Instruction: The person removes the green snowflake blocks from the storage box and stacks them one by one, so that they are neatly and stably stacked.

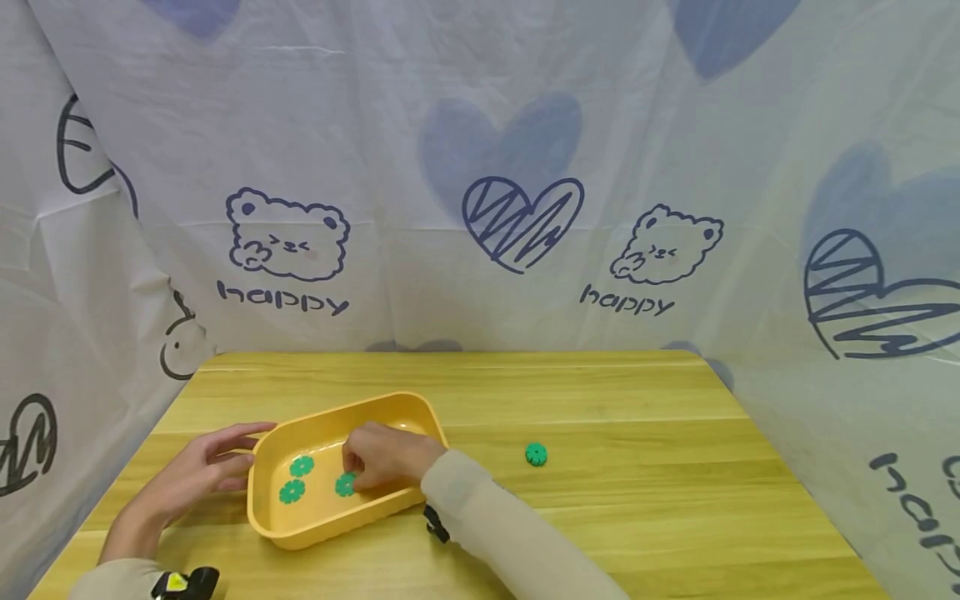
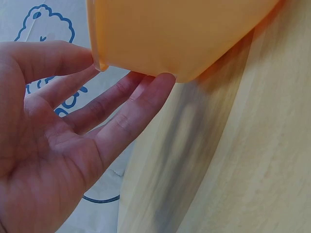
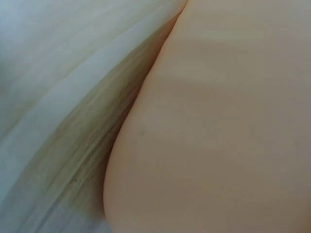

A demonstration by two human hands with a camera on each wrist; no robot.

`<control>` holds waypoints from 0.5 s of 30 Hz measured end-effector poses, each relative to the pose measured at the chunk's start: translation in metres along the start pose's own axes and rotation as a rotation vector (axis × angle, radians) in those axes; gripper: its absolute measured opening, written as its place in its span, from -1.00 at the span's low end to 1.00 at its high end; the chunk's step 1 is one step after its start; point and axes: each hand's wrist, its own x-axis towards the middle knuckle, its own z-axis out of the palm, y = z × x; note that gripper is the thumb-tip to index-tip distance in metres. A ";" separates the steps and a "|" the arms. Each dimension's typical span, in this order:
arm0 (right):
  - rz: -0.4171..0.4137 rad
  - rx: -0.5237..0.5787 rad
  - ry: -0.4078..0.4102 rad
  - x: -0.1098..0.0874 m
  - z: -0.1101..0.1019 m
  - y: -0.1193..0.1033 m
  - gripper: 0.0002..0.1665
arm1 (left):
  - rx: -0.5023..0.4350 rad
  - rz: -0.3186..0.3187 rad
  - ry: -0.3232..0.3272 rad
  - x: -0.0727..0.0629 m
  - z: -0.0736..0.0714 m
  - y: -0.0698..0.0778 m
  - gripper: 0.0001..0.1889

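In the head view, a yellow plastic tray stands at a slant on the table. My left hand is at its left end; seen from the left wrist, fairly straight fingers touch the rim and lower edge of its wall. My right hand reaches down inside, its curled fingers pinching a green notched disc by the tray floor. Left of that, two like discs, one green disc and another green disc, lie on the floor. The right wrist view has only the tray's outer wall, without the hand.
A small green stack of notched discs sits on the wooden table to the right of the tray. Behind the table and along its sides hangs a white printed cloth with hearts and bears.
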 end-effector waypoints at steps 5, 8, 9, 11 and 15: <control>-0.047 0.040 -0.032 -0.001 0.000 0.002 -0.63 | 0.001 0.002 -0.002 0.000 0.000 0.000 -0.39; -0.039 0.041 -0.044 -0.001 -0.001 0.002 -0.72 | 0.002 -0.008 0.005 0.000 0.000 0.001 -0.39; -0.034 0.039 -0.043 -0.001 -0.001 0.002 -0.76 | 0.004 -0.007 0.003 0.000 0.000 0.001 -0.38; -0.020 0.032 -0.044 -0.002 0.000 0.002 -0.81 | 0.009 -0.010 0.005 0.000 0.000 0.001 -0.38; -0.022 0.034 -0.027 -0.003 0.000 0.003 -0.84 | 0.011 -0.016 0.008 -0.001 0.000 0.003 -0.37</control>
